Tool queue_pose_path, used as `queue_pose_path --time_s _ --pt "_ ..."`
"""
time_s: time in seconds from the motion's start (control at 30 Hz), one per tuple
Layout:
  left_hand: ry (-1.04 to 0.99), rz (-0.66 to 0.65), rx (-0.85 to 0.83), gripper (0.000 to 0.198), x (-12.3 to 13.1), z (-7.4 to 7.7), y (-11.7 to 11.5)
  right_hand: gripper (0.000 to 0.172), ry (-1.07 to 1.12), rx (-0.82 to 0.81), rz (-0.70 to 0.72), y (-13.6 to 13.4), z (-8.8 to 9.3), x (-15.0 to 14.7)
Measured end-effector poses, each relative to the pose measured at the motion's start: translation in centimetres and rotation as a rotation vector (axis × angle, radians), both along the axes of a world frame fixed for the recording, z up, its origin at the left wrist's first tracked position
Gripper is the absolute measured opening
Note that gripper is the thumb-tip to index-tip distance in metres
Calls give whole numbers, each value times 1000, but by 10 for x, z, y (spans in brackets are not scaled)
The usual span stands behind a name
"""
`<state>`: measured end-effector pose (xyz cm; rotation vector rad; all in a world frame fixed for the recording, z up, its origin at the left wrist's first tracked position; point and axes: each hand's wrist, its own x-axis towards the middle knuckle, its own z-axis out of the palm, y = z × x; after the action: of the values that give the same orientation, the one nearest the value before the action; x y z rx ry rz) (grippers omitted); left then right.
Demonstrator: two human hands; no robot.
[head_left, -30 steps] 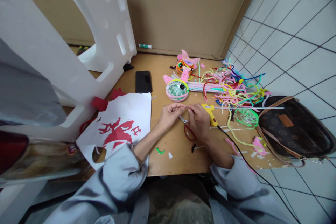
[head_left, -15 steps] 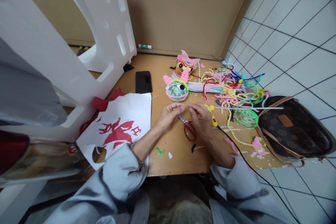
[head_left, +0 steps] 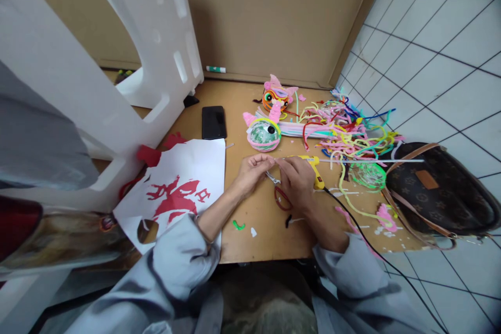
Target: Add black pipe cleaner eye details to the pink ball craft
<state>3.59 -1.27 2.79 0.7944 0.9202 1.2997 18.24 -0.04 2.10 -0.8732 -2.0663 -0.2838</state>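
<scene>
My left hand [head_left: 254, 173] is closed in a pinch, its fingertips meeting those of my right hand [head_left: 296, 180] above the table. The right fingers are pinched as well. Whatever lies between them is too small to make out. Below the hands rest red-handled scissors [head_left: 282, 197], partly covered by my right hand. Just beyond that hand lies a yellow glue gun [head_left: 319, 173] with a long glue stick [head_left: 371, 160] out of its back. A round head [head_left: 264, 134] with a green-and-white ball, pink ears and one black eye stands beyond my fingers.
A finished-looking orange head [head_left: 275, 99] sits farther back. Tangled pipe cleaners [head_left: 356, 135] spread to the right, beside a brown handbag [head_left: 442, 188]. A phone [head_left: 214, 122] and white paper with red cutouts [head_left: 178, 195] lie left. The glue gun's black cord [head_left: 376, 255] runs off the front right.
My right hand has shifted slightly left, its fingertips closing up to the left ones and covering more of the scissors. My left hand has hardly moved.
</scene>
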Motion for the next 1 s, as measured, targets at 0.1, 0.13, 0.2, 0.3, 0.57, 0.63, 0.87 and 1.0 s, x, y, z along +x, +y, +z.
queue_pose_path --time_s 0.1,0.13,0.2,0.3,0.57,0.63,0.87,1.0 --pt "-21 -15 -4 37 0 1 0 19 54 -53 19 1 -2 -1" --pt "-26 -20 -2 36 0 1 0 19 73 -81 30 1 -2 -1" --pt "-27 -23 4 34 0 2 0 19 118 -146 59 0 -2 -2" --pt "-22 -24 10 30 0 2 0 19 219 -254 98 -2 3 -4" --pt "-32 -21 30 25 -1 1 0 15 460 -506 132 -3 10 -6" --pt "-36 -20 29 26 0 2 0 13 551 -604 146 -2 11 -5" --pt "-20 -11 29 33 -1 -1 1 19 1018 -1144 288 3 10 -4" --pt "-13 -24 27 33 -1 -6 2 23 1080 -1229 333 5 7 -2"
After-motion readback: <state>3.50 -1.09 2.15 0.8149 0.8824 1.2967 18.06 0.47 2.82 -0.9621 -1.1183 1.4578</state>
